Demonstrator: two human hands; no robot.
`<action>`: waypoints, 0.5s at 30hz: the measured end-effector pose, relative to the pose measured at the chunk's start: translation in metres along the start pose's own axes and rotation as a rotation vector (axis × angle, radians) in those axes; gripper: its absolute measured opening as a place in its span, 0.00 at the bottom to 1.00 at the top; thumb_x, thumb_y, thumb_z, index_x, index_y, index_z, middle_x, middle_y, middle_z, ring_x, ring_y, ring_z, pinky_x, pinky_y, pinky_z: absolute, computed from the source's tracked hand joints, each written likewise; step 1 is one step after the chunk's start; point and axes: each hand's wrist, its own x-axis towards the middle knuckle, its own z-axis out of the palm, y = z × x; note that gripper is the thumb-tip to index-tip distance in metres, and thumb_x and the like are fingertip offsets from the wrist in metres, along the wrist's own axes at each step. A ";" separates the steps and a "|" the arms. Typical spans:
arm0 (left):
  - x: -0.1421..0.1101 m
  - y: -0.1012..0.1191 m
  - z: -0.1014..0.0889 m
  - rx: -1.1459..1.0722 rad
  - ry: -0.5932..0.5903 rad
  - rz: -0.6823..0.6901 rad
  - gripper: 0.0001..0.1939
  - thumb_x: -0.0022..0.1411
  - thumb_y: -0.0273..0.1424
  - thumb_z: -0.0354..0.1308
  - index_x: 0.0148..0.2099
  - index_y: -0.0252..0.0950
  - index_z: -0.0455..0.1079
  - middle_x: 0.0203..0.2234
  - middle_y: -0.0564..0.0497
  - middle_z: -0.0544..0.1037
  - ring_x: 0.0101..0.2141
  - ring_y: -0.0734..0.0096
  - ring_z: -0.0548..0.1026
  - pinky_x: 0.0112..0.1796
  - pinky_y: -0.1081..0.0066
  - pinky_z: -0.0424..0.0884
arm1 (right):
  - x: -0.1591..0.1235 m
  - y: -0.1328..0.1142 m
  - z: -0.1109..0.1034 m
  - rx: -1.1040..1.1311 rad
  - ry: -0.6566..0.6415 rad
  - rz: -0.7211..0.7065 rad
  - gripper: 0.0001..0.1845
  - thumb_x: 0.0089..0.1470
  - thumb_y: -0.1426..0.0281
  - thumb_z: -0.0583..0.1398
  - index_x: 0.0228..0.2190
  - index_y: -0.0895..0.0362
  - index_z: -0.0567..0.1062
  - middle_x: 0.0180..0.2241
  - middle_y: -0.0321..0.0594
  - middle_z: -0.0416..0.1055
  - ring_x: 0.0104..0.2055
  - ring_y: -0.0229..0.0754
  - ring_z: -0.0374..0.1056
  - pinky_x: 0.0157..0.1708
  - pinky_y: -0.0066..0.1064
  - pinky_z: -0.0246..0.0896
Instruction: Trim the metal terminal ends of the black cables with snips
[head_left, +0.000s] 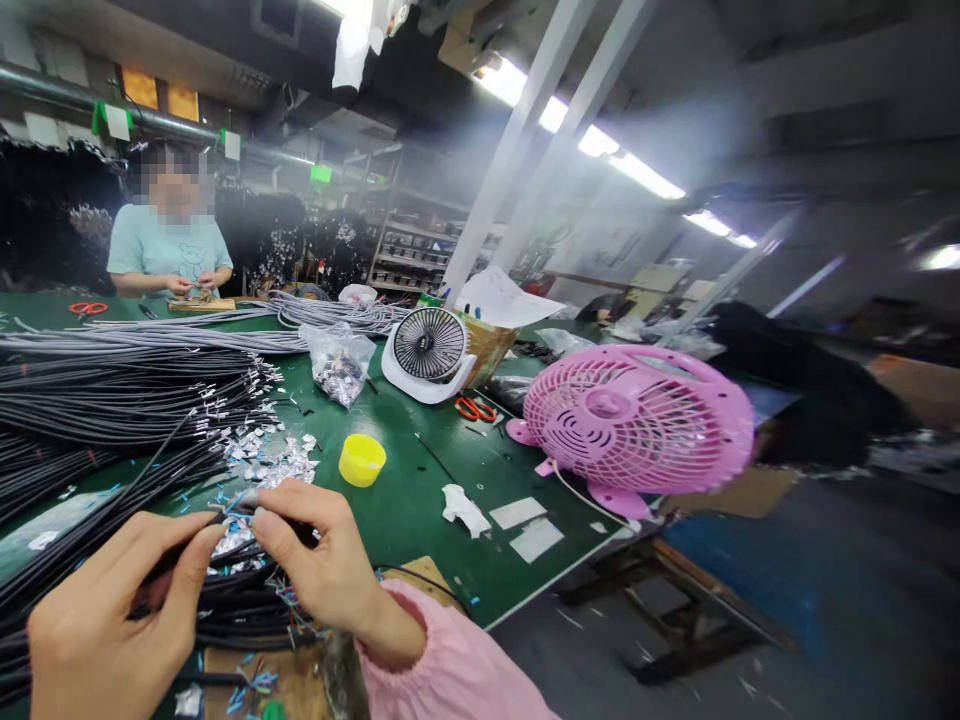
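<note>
My left hand (112, 610) and my right hand (322, 560) meet at the lower left over a bundle of black cables (97, 480). Both pinch the end of one black cable (225, 518) between thumb and fingers, with thin coloured wires showing at its tip. My right wrist wears a pink sleeve (450, 670). Bits of silver foil (270, 460) and blue wire scraps lie on the green table (420, 490) just beyond my fingers.
A yellow cap (361, 460) sits past my hands. Further off stand a white fan (429, 350), a pink fan (637, 420), orange scissors (474, 408) and a plastic bag of parts (341, 365). Grey cables (187, 335) lie at the back. Another person (171, 245) works at the far left.
</note>
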 end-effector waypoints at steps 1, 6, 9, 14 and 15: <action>0.000 0.001 0.000 -0.001 0.002 0.006 0.11 0.74 0.40 0.57 0.39 0.46 0.77 0.26 0.64 0.81 0.22 0.81 0.73 0.29 0.79 0.68 | 0.000 0.000 0.000 -0.002 0.000 -0.011 0.21 0.66 0.72 0.57 0.20 0.54 0.68 0.24 0.35 0.67 0.27 0.38 0.60 0.27 0.29 0.55; 0.003 0.003 0.001 -0.015 0.008 0.030 0.10 0.75 0.39 0.58 0.40 0.46 0.76 0.27 0.64 0.80 0.23 0.82 0.72 0.31 0.80 0.68 | 0.001 -0.001 0.001 0.065 0.021 -0.013 0.19 0.64 0.70 0.56 0.21 0.54 0.65 0.24 0.35 0.66 0.27 0.38 0.59 0.27 0.30 0.54; 0.003 0.003 0.000 -0.014 0.000 0.030 0.10 0.75 0.38 0.58 0.40 0.46 0.77 0.27 0.63 0.81 0.23 0.81 0.73 0.31 0.79 0.69 | 0.002 -0.002 0.000 0.105 0.024 0.039 0.17 0.62 0.70 0.57 0.21 0.53 0.64 0.23 0.34 0.64 0.27 0.39 0.60 0.27 0.31 0.53; -0.006 -0.007 -0.006 0.049 -0.028 -0.011 0.09 0.72 0.43 0.59 0.44 0.48 0.78 0.31 0.61 0.85 0.27 0.75 0.79 0.32 0.74 0.71 | 0.002 -0.004 0.001 0.101 0.036 0.131 0.18 0.59 0.71 0.57 0.20 0.53 0.60 0.20 0.32 0.60 0.25 0.38 0.58 0.27 0.31 0.51; -0.008 -0.010 -0.006 0.063 -0.033 -0.031 0.09 0.72 0.44 0.59 0.45 0.48 0.78 0.32 0.61 0.86 0.28 0.74 0.81 0.33 0.73 0.71 | 0.001 -0.005 0.001 0.086 0.048 0.136 0.18 0.59 0.72 0.57 0.19 0.53 0.60 0.20 0.32 0.59 0.25 0.37 0.57 0.27 0.31 0.50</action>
